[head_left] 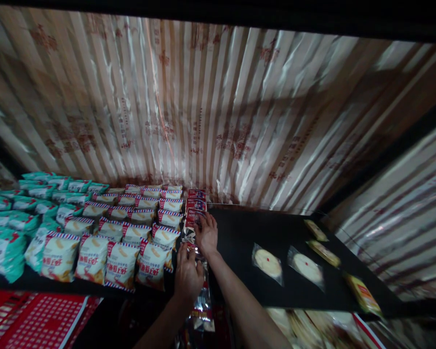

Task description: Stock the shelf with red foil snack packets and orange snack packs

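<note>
My right hand (pixel 206 233) reaches onto a black shelf (pixel 247 237) and lies with fingers spread on a row of dark red snack packets (pixel 195 203) that runs toward the back. My left hand (pixel 187 276) is nearer the shelf's front edge, its fingers curled on a shiny foil packet (pixel 202 300) in the same row. Left of that row stand rows of white snack bags with red and blue trim (pixel 120 264).
Teal snack bags (pixel 7 249) fill the shelf's far left. Two clear-wrapped round cakes (pixel 268 264) and yellow packets (pixel 363 293) lie on the right part of the shelf. Striped glossy wrapping covers the back wall (pixel 218 111). Red packaging (pixel 39 320) sits below.
</note>
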